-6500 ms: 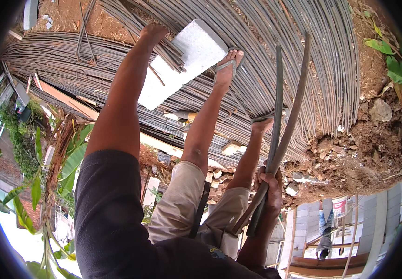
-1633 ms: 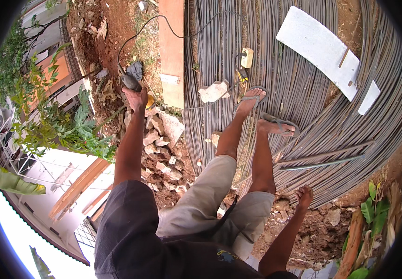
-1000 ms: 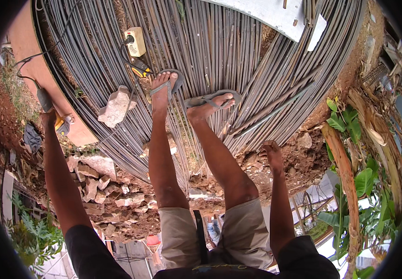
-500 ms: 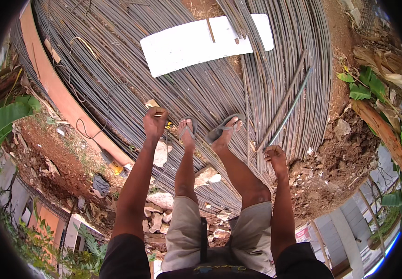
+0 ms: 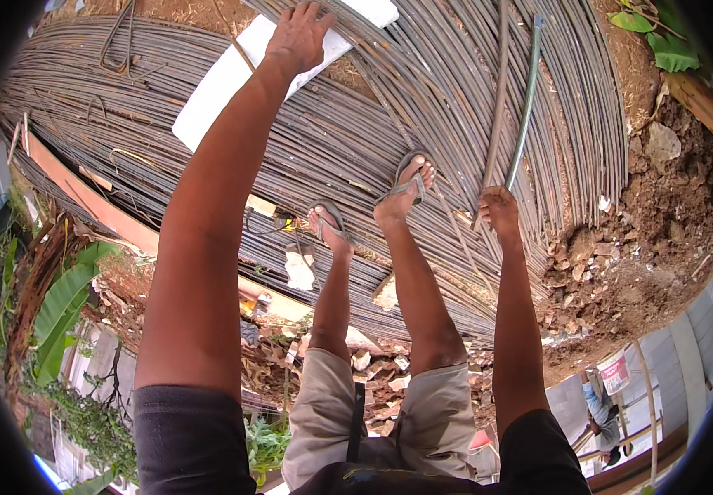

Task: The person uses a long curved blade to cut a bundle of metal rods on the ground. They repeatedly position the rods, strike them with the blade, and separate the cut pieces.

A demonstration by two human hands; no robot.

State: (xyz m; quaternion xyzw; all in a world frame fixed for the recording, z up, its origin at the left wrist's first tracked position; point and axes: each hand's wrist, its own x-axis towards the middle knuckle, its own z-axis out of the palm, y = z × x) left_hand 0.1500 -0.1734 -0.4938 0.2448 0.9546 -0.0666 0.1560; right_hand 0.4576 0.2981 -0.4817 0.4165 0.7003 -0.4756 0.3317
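Observation:
My left hand [image 5: 297, 37] reaches to the top centre, fingers apart and slightly curved, over a bundle of thin steel bars [image 5: 347, 25] beside a white slab [image 5: 212, 107]. My right hand [image 5: 498, 210] is at the right centre, fingers curled by the lower ends of a brown rod [image 5: 497, 115] and a green-grey pipe [image 5: 526, 99]; what it grips is unclear. Both rods lie across long rebar [image 5: 571, 157]. My sandalled feet stand on the rebar near a cream power strip [image 5: 261, 205], a yellow-black tool [image 5: 289, 223] and a broken concrete chunk [image 5: 300, 266].
A plank [image 5: 59, 169] with a power tool [image 5: 253, 304] near its end edges the rebar on the left. Rubble [image 5: 637, 239] and plants [image 5: 672, 45] are at the right, banana leaves [image 5: 63, 322] at left. Another person [image 5: 600, 421] works near a white bucket [image 5: 614, 371].
My left hand has left the power tool and stretched up to the bars by the slab. My right hand has moved up to the two rods. The view has swung round.

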